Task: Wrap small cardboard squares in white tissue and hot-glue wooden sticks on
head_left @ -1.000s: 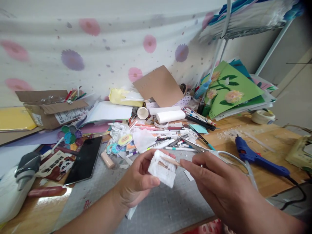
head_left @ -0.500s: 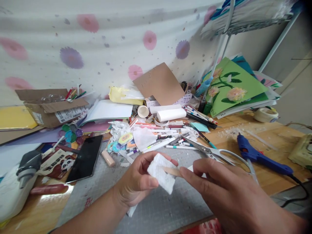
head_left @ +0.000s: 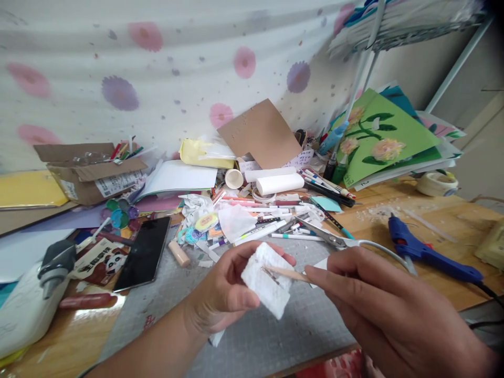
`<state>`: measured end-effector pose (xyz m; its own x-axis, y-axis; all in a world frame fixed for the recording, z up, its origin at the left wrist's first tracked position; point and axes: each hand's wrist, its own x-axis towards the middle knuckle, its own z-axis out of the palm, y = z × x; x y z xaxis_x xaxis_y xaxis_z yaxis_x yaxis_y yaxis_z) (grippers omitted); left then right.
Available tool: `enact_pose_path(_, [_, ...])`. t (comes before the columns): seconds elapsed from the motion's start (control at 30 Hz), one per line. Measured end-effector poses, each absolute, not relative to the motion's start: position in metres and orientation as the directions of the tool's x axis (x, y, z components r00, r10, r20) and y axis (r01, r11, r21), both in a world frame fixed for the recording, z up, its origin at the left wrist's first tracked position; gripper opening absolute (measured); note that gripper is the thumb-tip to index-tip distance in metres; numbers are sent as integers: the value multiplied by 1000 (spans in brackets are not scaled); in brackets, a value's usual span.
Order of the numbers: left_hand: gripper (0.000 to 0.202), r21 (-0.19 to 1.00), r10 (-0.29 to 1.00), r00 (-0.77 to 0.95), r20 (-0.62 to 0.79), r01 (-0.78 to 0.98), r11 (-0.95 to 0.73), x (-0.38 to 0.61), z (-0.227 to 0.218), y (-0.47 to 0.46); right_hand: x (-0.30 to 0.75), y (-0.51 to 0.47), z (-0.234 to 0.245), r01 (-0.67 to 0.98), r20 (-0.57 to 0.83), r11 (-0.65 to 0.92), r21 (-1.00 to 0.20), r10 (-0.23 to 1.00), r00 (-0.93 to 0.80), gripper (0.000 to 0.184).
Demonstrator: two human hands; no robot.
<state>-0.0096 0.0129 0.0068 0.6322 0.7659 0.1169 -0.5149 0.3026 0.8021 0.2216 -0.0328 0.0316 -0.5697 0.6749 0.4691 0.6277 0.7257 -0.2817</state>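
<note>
My left hand [head_left: 232, 294] is closed around a small white block with a rough, papery surface [head_left: 265, 291], thumb in front and fingers behind it. A slot or groove shows in the block's face. In my right hand [head_left: 378, 299] is a thin flat wooden stick [head_left: 289, 273], pinched between thumb and fingers. The stick's tip touches the block near the slot. Both hands are above the grey cutting mat [head_left: 165, 325]. Behind my right hand lie metal scissors [head_left: 334, 239], their handles partly hidden.
A blue glue gun [head_left: 429, 252] lies at the right on the wooden table. Several pens and paper scraps [head_left: 232, 220] cover the mat's far part. A black phone [head_left: 144, 254], a white bottle [head_left: 31, 315] and a cardboard box [head_left: 90, 181] stand or lie at the left.
The stick has tilted and its tip is drawn back a little; more of the slot in the block shows. My right hand has shifted slightly right and the view has moved a little.
</note>
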Motion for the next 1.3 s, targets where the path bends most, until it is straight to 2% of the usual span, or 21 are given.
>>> enact_pose_path(0.13, [49, 795, 790, 604, 107, -529, 297, -9, 10, 8, 221, -35, 19, 686, 508, 697, -209, 677, -533, 50])
enact_pose_path(0.3, [51, 764, 796, 597, 102, -559, 322, -9, 10, 6, 214, -37, 12, 709, 585, 655, -261, 691, -424, 37])
enact_pose_path(0.4, [52, 750, 786, 610, 102, -567, 342, -9, 8, 6, 216, -36, 17, 681, 578, 695, -233, 661, -478, 37])
enact_pose_path(0.5, [52, 748, 766, 636, 93, -553, 368, -10, 8, 6, 218, -34, 26, 643, 526, 736, -211, 640, -560, 46])
enact_pose_path(0.57, [52, 751, 756, 648, 91, -543, 375, -11, 8, 6, 217, -33, 32, 606, 513, 738, -298, 659, -550, 45])
enact_pose_path(0.67, [51, 761, 751, 653, 101, -536, 364, -11, 10, 6, 214, -31, 41, 527, 505, 694, -490, 719, -477, 32])
enact_pose_path(0.77, [51, 776, 750, 655, 93, -519, 358, -9, 12, 6, 212, -29, 46, 495, 482, 647, -580, 763, -431, 27])
enact_pose_path(0.87, [54, 770, 736, 673, 75, -508, 386, -8, 12, 6, 211, -31, 41, 504, 538, 675, -539, 736, -410, 36])
enact_pose_path(0.97, [55, 756, 723, 687, 70, -510, 411, -8, 11, 5, 210, -38, 28, 585, 576, 696, -416, 699, -423, 46])
enact_pose_path(1.07, [53, 759, 730, 680, 66, -509, 406, -9, 9, 4, 210, -44, 18, 671, 571, 675, -307, 695, -438, 47])
enact_pose_path(1.2, [53, 788, 742, 665, 84, -500, 360, -10, 8, 4, 211, -44, 21, 631, 578, 689, -356, 693, -430, 43])
enact_pose_path(1.3, [54, 809, 759, 647, 78, -486, 331, -10, 7, 6, 210, -44, 27, 607, 643, 699, -378, 670, -371, 40])
